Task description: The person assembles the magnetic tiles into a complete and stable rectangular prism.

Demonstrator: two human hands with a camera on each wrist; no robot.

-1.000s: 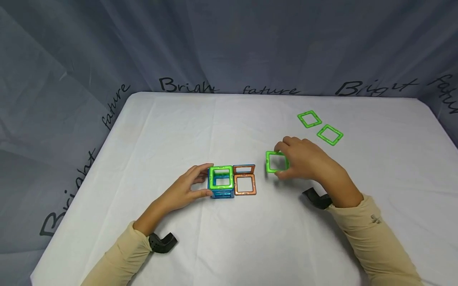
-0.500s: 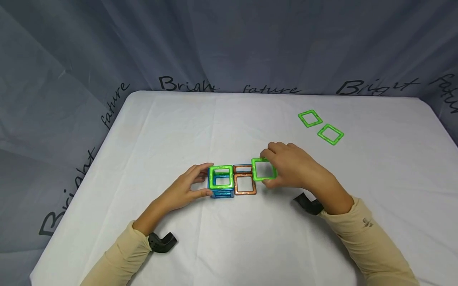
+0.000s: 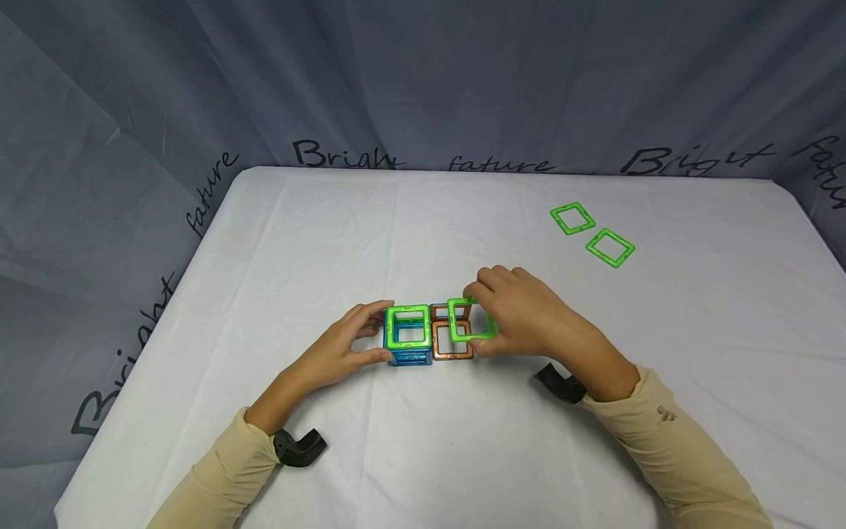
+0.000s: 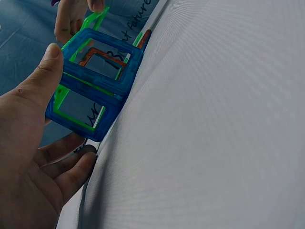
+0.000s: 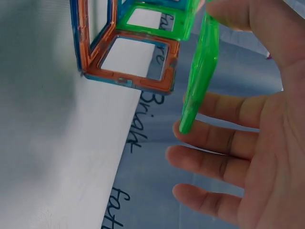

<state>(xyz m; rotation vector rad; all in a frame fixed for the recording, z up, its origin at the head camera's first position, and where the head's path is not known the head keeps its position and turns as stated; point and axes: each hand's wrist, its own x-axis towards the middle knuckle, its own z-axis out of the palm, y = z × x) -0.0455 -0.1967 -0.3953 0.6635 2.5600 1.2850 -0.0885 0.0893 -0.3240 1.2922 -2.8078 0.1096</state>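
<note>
My left hand (image 3: 340,349) holds a small cube of magnetic tiles (image 3: 411,358), thumb at its front and fingers behind. The cube has blue sides and a green top frame; its blue frames (image 4: 90,88) face the left wrist view. Against its right side lies a flat orange tile (image 3: 452,356), with another orange tile (image 5: 83,38) standing up from its back edge. My right hand (image 3: 522,312) pinches a green square magnetic tile (image 3: 452,321) between thumb and fingers. That tile (image 5: 200,71) hangs over the orange pair, overlapping both in the head view.
Two loose green tiles (image 3: 564,208) lie toward the back right of the white-covered table (image 3: 297,242). Dark curtains (image 3: 423,81) with handwritten lettering stand behind it. Black wrist mounts (image 3: 300,448) jut from both sleeves, low over the cloth.
My right hand has carried the green tile leftward and slightly nearer, from beside the orange tiles to over them. My left hand and the cube have stayed in place.
</note>
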